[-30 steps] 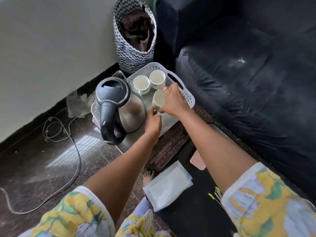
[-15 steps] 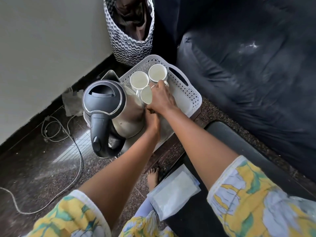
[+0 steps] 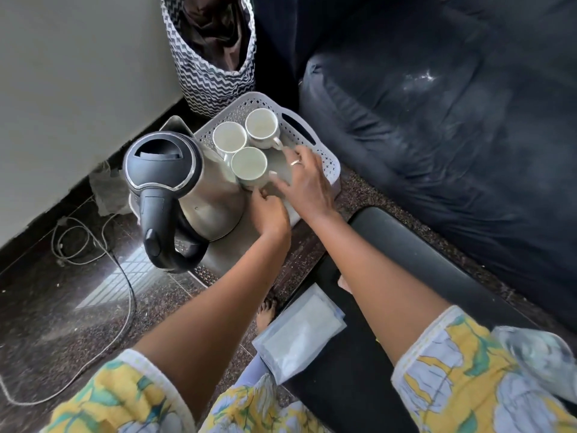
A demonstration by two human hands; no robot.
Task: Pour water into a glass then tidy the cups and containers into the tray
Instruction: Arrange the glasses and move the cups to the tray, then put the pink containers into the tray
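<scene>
A grey perforated tray (image 3: 325, 158) sits on the floor. In it stand a steel kettle with a black lid and handle (image 3: 162, 165) and three empty white cups: two at the back (image 3: 229, 139) (image 3: 261, 123) and a near cup (image 3: 249, 164), upright. My right hand (image 3: 304, 185), wearing a ring, hovers just right of the near cup with fingers spread and the thumb at the cup's side. My left hand (image 3: 271, 212) is below the near cup, with curled fingertips against its base. Whether it grips the cup is hidden.
A zigzag-patterned basket (image 3: 215, 73) stands behind the tray by the wall. A dark sofa (image 3: 437, 120) fills the right. A black padded bench (image 3: 406, 245) with a clear plastic packet (image 3: 299, 332) lies near me. A white cable (image 3: 93, 245) trails on the floor at left.
My right hand carried the third cup tilted, then set it upright in the tray in front of the other two and spread its fingers. My left hand shifted up to the cup's base.
</scene>
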